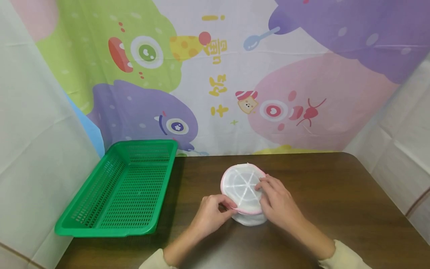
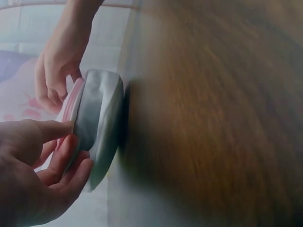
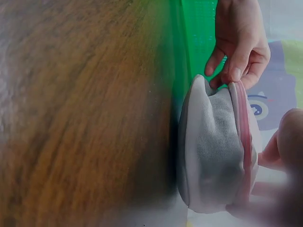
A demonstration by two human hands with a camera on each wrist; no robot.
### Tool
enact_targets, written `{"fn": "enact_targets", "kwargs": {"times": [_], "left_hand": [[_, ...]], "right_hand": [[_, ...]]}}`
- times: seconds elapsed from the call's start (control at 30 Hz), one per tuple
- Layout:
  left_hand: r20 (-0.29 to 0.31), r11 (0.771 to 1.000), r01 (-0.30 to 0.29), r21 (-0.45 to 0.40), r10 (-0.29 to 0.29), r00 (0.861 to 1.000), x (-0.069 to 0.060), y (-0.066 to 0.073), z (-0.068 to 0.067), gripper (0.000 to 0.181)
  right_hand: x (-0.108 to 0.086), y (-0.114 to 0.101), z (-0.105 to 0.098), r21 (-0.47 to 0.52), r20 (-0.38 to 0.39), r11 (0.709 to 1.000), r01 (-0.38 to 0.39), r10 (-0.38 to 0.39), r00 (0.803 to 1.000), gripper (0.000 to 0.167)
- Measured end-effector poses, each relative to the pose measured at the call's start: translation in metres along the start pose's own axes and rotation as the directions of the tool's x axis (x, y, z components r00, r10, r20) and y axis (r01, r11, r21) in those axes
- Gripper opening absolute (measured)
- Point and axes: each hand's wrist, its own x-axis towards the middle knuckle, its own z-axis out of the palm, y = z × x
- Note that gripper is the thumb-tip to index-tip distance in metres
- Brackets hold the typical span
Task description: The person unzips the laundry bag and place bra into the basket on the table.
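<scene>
A round white mesh laundry bag (image 1: 246,186) with a pink zipper round its upper edge (image 3: 244,127) sits on the table. Spoke-like white lines cross its top. At the near left of its rim, my left hand (image 1: 215,213) pinches the zipper edge between thumb and fingers, also seen in the right wrist view, where the left hand (image 3: 244,45) holds the rim. My right hand (image 1: 280,203) lies over the right side of the bag, its bent fingertips touching the top. The bag's soft side wall (image 2: 102,109) looks creased and bulging.
A green perforated plastic basket (image 1: 161,198) stands on the left of the dark wooden table (image 1: 336,209). A cloth printed with cartoon monsters (image 1: 231,134) hangs behind the table. White cloth walls (image 1: 37,149) flank both sides.
</scene>
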Motion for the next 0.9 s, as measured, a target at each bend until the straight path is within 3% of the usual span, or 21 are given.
{"fn": "enact_targets", "kwargs": {"times": [0.23,0.47,0.7,0.9], "left_hand": [[0.052,1.000,-0.007,-0.026,0.008,0.999,-0.005,0.011,0.004,0.004],[0.011,0.999,-0.017,-0.052,0.017,1.000,-0.003,0.009,0.002,0.010],[-0.069,0.999,-0.034,-0.039,0.031,0.997,0.001,0.009,-0.004,0.021],[-0.075,0.999,-0.013,-0.035,0.010,0.997,0.002,0.007,-0.009,0.019]], "right_hand": [[0.000,0.002,-0.004,-0.008,0.010,1.000,-0.002,0.002,1.000,0.023],[0.001,0.002,-0.006,-0.003,0.040,1.000,-0.028,0.028,0.999,0.024],[0.004,0.003,-0.007,-0.001,0.013,1.000,-0.028,0.028,1.000,0.022],[0.007,0.003,-0.011,0.007,-0.013,1.000,0.001,-0.001,1.000,0.020]]}}
